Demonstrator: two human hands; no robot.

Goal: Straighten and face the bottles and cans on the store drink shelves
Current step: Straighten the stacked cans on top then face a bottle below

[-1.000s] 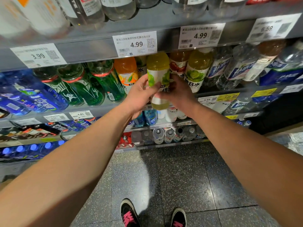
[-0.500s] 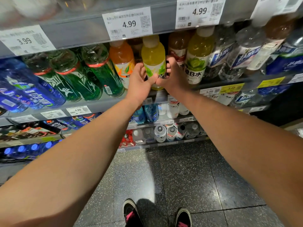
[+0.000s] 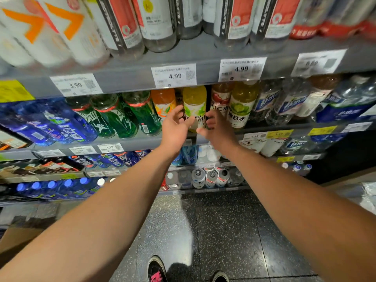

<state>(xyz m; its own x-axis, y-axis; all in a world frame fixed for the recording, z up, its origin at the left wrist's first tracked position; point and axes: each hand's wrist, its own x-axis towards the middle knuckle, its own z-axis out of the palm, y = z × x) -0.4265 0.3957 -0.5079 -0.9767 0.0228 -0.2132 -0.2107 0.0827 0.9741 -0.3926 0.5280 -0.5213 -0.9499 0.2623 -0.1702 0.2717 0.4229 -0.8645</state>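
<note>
Shelving (image 3: 126, 143) of grey metal fills my view, several levels of it, each with price tags on the front edge. On the level in front of me stand blue bottles (image 3: 61, 127) at the left, then green bottles (image 3: 114, 119), then an orange bottle (image 3: 163, 102), and at the right a lime bottle (image 3: 241, 106) with clear ones beyond it.

Between the orange bottle and a red-label bottle (image 3: 220, 98) stands the yellow bottle (image 3: 194, 104). It is upright, near the front edge of the shelf, with its white and green label toward me.

My left hand (image 3: 176, 127) is just beside it on the left, fingers spread and only a little bent, holding nothing. My right hand (image 3: 216, 129) is just beside it on the right; its fingers are curled loosely, and I judge they do not grip the bottle. Whether the fingertips touch the label, I cannot tell, because the picture is blurred there.

I think this bottle is full, so it is rather heavy for its size. The plastic is thin and it gives under pressure. The label film is smooth and may slip. The best place to hold is the middle of the body, with both palms on opposite sides, and to turn it gently. The neighbours stand close, so a wide movement could knock them.
</note>
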